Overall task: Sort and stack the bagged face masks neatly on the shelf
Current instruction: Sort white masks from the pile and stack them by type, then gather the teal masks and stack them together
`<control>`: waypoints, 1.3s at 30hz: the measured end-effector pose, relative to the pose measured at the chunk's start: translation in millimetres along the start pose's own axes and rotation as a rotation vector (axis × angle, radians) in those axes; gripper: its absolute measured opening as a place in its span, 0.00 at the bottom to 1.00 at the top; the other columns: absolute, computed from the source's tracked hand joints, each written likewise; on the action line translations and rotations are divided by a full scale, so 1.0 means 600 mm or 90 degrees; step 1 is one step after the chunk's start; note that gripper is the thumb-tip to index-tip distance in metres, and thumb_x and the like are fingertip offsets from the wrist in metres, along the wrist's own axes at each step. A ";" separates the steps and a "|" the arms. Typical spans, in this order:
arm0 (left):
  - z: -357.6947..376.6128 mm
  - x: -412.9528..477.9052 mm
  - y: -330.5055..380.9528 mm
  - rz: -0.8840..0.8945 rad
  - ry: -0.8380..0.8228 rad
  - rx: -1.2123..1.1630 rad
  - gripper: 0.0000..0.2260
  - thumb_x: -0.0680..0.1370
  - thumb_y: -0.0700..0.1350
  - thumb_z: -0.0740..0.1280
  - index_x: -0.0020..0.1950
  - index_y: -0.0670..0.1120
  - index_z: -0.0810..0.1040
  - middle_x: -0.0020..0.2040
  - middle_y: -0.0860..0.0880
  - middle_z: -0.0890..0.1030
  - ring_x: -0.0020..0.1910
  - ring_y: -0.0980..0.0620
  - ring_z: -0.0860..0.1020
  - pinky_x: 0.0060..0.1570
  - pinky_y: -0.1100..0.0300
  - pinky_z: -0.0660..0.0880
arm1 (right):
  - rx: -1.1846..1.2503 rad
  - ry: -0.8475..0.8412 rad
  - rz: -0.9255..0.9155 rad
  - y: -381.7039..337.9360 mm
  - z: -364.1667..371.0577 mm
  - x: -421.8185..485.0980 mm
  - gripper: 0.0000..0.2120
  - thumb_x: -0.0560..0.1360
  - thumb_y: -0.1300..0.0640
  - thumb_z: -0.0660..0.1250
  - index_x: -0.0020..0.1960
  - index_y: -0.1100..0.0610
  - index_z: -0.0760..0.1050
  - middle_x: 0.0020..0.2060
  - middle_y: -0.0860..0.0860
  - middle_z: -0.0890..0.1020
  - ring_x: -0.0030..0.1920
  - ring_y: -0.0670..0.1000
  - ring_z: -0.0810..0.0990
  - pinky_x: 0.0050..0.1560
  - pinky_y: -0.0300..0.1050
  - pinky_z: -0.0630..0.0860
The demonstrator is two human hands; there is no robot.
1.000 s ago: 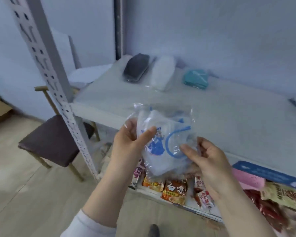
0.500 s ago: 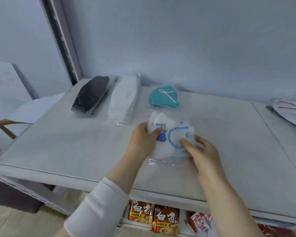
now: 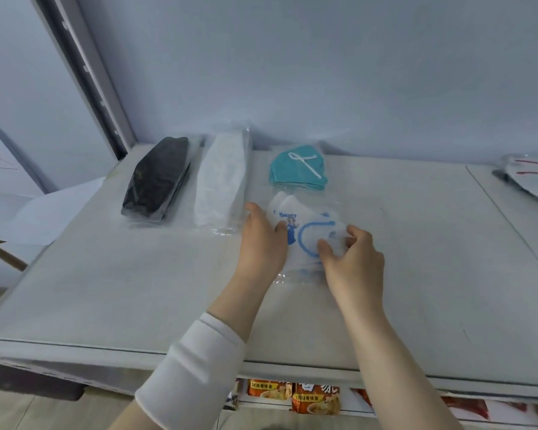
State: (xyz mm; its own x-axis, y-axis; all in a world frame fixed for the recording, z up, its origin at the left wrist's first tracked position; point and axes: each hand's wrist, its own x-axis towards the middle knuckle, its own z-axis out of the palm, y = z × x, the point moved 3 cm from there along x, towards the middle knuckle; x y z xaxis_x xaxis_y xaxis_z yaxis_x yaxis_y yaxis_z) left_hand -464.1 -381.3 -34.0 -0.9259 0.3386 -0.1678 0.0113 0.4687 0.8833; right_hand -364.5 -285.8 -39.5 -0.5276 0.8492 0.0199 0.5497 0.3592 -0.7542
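Note:
A clear bag of white masks with blue print and blue ear loops (image 3: pixel 305 234) lies on the grey shelf (image 3: pixel 137 290), just in front of a bag of teal masks (image 3: pixel 297 169). My left hand (image 3: pixel 263 240) grips its left edge, thumb on top. My right hand (image 3: pixel 350 259) pinches its right end with curled fingers. Further left, a bag of black masks (image 3: pixel 157 178) and a bag of white masks (image 3: pixel 222 178) lie side by side near the back wall.
Another bagged mask with red loops (image 3: pixel 531 178) lies at the shelf's far right. A shelf upright (image 3: pixel 87 72) rises at the back left. Snack packets (image 3: pixel 316 398) fill the lower shelf beneath the front edge. A chair (image 3: pixel 0 249) stands to the left.
Both hands carried the blue-print bag up from in front of the shelf and over it, and now hold it down on the surface in front of the teal masks.

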 end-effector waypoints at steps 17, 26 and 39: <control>0.029 -0.086 0.076 0.490 0.114 0.285 0.19 0.76 0.39 0.60 0.66 0.36 0.73 0.64 0.37 0.76 0.63 0.38 0.74 0.63 0.49 0.70 | 0.005 0.031 -0.153 0.040 -0.094 0.016 0.22 0.75 0.53 0.67 0.66 0.60 0.70 0.62 0.55 0.74 0.63 0.57 0.71 0.66 0.49 0.65; 0.328 -0.202 0.195 0.545 -0.117 0.487 0.23 0.83 0.47 0.54 0.77 0.49 0.54 0.78 0.51 0.56 0.76 0.52 0.54 0.72 0.59 0.47 | -0.264 0.146 -0.242 0.240 -0.392 0.064 0.21 0.74 0.55 0.68 0.64 0.61 0.71 0.63 0.59 0.74 0.68 0.62 0.66 0.67 0.54 0.63; 0.794 -0.442 0.410 0.688 -0.296 0.520 0.24 0.82 0.50 0.55 0.77 0.50 0.55 0.78 0.50 0.56 0.76 0.51 0.53 0.73 0.55 0.46 | -0.337 0.205 -0.056 0.614 -0.813 0.111 0.22 0.76 0.53 0.64 0.68 0.59 0.68 0.68 0.57 0.70 0.75 0.58 0.56 0.73 0.53 0.54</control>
State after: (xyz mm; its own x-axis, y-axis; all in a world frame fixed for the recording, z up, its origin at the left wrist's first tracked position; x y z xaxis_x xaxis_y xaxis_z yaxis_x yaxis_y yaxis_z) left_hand -36.1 32.9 19.0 -0.1197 0.9820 0.1459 0.9758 0.0893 0.1998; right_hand 118.7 92.0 3.9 -0.4088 0.8526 0.3256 0.8032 0.5055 -0.3151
